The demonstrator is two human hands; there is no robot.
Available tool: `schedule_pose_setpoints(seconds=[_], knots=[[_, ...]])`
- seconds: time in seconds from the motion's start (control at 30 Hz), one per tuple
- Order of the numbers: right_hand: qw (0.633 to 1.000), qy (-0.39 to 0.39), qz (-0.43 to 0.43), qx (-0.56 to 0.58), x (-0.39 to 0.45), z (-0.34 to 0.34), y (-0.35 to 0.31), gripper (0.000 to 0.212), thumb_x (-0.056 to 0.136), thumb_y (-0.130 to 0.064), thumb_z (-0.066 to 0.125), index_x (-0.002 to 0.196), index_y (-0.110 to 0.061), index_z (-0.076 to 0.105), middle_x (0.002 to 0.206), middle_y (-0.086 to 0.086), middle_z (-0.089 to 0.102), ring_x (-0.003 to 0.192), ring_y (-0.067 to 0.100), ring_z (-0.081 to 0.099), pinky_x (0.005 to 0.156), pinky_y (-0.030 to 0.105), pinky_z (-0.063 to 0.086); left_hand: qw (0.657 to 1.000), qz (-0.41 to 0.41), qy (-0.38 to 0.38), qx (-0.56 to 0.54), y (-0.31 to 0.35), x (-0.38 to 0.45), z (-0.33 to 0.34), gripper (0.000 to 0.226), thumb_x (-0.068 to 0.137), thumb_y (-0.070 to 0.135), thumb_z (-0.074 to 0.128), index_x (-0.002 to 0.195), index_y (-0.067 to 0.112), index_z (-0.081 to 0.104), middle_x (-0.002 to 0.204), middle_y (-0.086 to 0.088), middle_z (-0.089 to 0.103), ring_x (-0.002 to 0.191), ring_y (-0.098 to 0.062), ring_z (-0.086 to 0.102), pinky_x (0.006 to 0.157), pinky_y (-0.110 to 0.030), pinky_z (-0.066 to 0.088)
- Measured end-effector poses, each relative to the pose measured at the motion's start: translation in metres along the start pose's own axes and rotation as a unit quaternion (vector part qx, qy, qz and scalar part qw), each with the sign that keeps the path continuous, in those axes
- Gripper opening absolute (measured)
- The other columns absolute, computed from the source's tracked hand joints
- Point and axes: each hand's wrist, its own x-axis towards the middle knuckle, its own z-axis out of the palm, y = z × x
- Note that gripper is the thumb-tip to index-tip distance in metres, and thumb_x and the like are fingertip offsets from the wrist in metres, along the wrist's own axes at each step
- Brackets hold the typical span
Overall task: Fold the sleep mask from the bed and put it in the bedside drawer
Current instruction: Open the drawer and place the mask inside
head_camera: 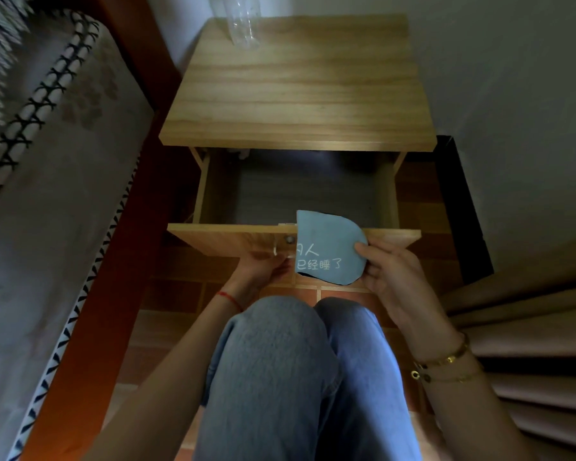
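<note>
The light blue sleep mask (pixel 326 246), folded in half with white lettering on it, is held upright over the drawer's front panel. My right hand (pixel 391 272) pinches its right edge. My left hand (pixel 266 266) grips the small handle on the wooden drawer front (pixel 220 239). The bedside drawer (pixel 300 194) is pulled out and its dark grey bottom shows nothing inside.
The wooden bedside table top (pixel 293 94) carries a clear plastic bottle (pixel 241 21) at its back. The bed (pixel 47 194) with a patterned cover and red-brown frame runs along the left. My knees in jeans (pixel 296 361) are below the drawer. Curtain folds (pixel 529 327) hang at right.
</note>
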Motion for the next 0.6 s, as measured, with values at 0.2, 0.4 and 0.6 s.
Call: schedule_pose_setpoints(seconds=[0.2,0.4,0.6], knots=[[1.000,0.002,0.002,-0.010,0.000,0.003,0.002,0.013,0.089,-0.005,0.059,0.091,-0.015,0.067,0.101,0.008,0.072,0.093,0.019,0.071,0.067,0.025,0.060,1.000,0.004,-0.017,0.012,0.006,-0.020,-0.001,0.033,0.097,0.014,0.052,0.123,-0.007,0.056,0.122,-0.030,0.061,0.097,-0.030,0.060,0.076,-0.029,0.053],[1.000,0.005,0.002,-0.004,0.001,0.005,-0.001,0.012,0.088,-0.006,0.061,0.092,-0.016,0.067,0.100,0.007,0.072,0.088,0.016,0.072,0.061,0.021,0.057,0.992,-0.006,-0.045,0.115,0.022,-0.041,-0.015,0.024,0.094,0.033,0.054,0.109,0.016,0.064,0.101,-0.005,0.069,0.091,-0.017,0.065,0.073,-0.027,0.052],[1.000,-0.015,-0.002,-0.010,0.005,0.007,-0.008,0.023,0.088,-0.008,0.061,0.111,-0.009,0.065,0.110,0.010,0.071,0.099,0.021,0.070,0.067,0.024,0.059,0.993,0.018,-0.092,0.078,0.059,-0.060,-0.029,0.029,0.094,0.033,0.054,0.104,0.011,0.070,0.096,-0.007,0.076,0.088,-0.017,0.074,0.072,-0.023,0.060]])
